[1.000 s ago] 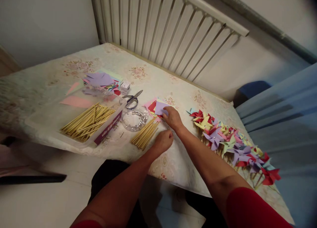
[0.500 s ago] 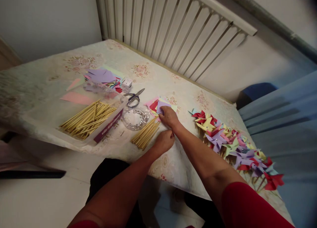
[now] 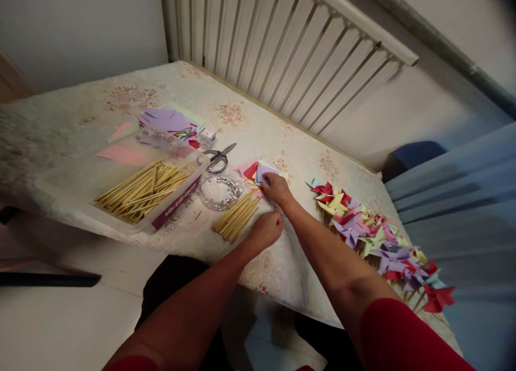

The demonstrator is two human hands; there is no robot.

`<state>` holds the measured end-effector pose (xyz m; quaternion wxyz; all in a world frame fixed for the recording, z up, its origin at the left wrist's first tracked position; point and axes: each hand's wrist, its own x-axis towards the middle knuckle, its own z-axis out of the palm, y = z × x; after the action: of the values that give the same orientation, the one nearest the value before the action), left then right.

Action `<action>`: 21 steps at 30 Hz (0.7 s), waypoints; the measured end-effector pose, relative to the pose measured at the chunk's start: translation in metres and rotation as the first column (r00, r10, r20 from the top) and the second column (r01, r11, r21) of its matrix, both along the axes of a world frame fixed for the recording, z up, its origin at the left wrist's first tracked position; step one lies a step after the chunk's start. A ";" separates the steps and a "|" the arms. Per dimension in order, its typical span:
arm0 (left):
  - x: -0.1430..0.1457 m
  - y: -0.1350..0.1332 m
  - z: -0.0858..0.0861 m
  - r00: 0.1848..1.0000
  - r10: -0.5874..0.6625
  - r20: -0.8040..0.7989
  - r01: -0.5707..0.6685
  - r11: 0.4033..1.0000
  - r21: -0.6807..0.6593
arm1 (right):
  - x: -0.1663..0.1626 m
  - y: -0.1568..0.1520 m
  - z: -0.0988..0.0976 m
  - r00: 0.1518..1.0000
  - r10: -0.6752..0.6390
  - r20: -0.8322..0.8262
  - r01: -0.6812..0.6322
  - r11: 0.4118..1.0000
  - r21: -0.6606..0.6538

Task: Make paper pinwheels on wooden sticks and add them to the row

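Right hand (image 3: 276, 188): fingers together and bent, tips pressed on the purple paper square (image 3: 264, 170) topping a small stack of coloured paper squares (image 3: 250, 171) (red, pink and yellow edges show underneath). Can't tell whether it pinches the sheet or just rests on it. The stack sits mid-bench, just right of the round clear plastic dish (image 3: 221, 191) of small shiny bits.

Left hand (image 3: 266, 228): curled into a loose fist, knuckles up, near and slightly left of the right hand, close to it. Can't tell if anything is inside. It sits low over the bench (image 3: 262, 129), which has a floral cloth cover, just right of a loose bundle of pale bamboo sticks (image 3: 235, 221).

Around them:
- steel scissors (image 3: 217, 157) just beyond the dish
- clear plastic box (image 3: 177, 201) holding more bamboo sticks, left of the dish
- pile of purple and mixed paper sheets (image 3: 165, 121) at far left, with a small white carton (image 3: 207, 134) beside it
- row of finished paper pinwheels (image 3: 363, 228) in red, yellow, purple and pink along the right side, well apart from both hands
- white ribbed radiator (image 3: 274, 48) behind the far edge of the bench
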<state>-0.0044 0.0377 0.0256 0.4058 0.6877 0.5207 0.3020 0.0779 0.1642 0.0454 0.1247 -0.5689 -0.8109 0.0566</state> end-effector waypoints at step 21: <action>0.003 0.002 -0.007 1.000 0.002 0.020 -0.003 1.000 0.024 | 0.010 0.016 0.003 0.930 -0.261 -0.259 0.270 0.963 -0.002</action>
<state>-0.0017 0.0392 0.0183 0.4024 0.6887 0.5138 0.3158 0.0877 0.1806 0.0488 0.2449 -0.6589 -0.7043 0.0990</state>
